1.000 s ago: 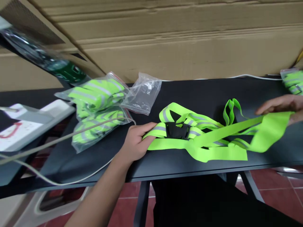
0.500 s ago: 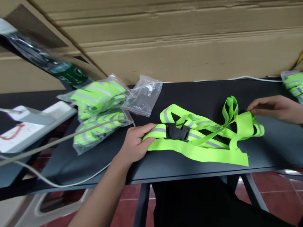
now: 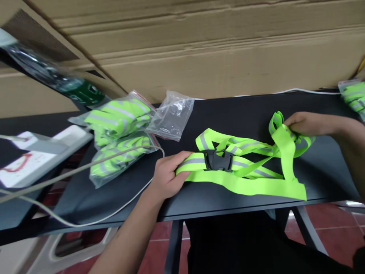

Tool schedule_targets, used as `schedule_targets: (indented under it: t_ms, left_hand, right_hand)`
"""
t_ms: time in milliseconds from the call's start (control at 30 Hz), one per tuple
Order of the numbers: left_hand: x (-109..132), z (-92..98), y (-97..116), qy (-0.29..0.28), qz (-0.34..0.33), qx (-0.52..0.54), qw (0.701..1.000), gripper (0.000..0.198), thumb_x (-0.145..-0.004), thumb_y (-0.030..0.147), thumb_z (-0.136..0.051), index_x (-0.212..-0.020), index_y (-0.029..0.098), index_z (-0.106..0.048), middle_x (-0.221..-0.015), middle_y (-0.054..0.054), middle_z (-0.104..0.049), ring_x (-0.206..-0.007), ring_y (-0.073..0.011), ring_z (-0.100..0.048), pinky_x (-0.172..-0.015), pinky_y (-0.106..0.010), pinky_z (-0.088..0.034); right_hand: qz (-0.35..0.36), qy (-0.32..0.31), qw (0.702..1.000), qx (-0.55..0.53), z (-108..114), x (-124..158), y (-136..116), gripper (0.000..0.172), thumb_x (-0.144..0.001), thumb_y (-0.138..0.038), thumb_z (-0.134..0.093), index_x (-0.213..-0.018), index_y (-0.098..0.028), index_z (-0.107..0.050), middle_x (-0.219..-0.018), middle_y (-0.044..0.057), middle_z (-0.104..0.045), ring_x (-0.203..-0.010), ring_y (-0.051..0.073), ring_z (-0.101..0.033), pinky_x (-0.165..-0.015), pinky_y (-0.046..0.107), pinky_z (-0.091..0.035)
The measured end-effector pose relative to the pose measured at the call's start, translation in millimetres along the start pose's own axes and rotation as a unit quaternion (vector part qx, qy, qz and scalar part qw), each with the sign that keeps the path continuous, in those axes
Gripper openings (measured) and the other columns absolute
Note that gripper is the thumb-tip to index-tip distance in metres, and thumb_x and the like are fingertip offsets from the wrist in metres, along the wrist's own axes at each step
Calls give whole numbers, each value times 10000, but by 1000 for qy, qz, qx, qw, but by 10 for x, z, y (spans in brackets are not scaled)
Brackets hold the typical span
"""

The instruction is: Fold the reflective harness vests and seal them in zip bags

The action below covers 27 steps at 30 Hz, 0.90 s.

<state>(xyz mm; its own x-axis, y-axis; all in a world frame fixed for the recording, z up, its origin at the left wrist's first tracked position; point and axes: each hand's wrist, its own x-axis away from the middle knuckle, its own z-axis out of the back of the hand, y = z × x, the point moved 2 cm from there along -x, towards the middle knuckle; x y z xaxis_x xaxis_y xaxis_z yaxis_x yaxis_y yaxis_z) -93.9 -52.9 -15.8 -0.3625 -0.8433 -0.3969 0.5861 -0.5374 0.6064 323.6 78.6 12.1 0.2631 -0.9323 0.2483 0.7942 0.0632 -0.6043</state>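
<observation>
A neon-yellow reflective strap harness (image 3: 248,186) with grey stripes lies spread on the black table. My left hand (image 3: 171,173) pinches its left end, thumb and fingers closed around the folded strap. Just right of that grip sits a black side-release buckle (image 3: 218,160), fastened. My right hand (image 3: 302,123) is closed on the straps at the right end, next to a small upright loop; its fingertips are partly hidden. A wide strap piece hangs down from there to the front right corner of the harness.
Two clear zip bags of folded straps (image 3: 119,116) lie at left, beside an empty clear bag (image 3: 172,116). A power strip (image 3: 45,156), cables and a green-labelled bottle (image 3: 82,91) stand further left. Cardboard (image 3: 213,57) lines the back. Another bagged strap (image 3: 355,95) lies far right.
My right hand has moved left and inward onto the straps, closing on them and lifting the wide piece. The left hand keeps its grip, and the harness has shifted slightly right in view.
</observation>
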Motion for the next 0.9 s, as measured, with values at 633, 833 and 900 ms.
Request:
schedule_targets:
  t_ms: [633,833,900]
  left_hand:
    - [-72,-112,190,-90,-63,-98,989,184,-876,334,-618,-994,200,-662,-748,-17,-716,-624,-179,-675,-601,-274,-493]
    - [-19,-154,244,-116,-58,-169,977,404,-838,501,-695,-1089,185,-664,-902,-66,-754,-833,-256,-734,-746,-346,-562]
    - [-8,-175,257,-137,-45,-193,971,411,-860,518,-672,-1104,186,-666,-932,-66,-736,-816,-241,-722,-742,-346,-559]
  right_hand:
    - [388,69,905,158,-988,645,-1119,445,-937,-414,-609,-1307,-180,-527,-1181,139,-679,-1091,323,-629,-885,489,-518]
    - [318,13,927,199,-1227,404,-1107,598,-854,-450,-648,-1363,-165,-515,-1171,154,-627,-1004,344,-608,-820,487,-480]
    - [298,27,927,224,-1228,374,-1140,524,-818,-401,-665,-1279,-169,-575,-1072,142,-633,-963,346,-602,-794,463,-460]
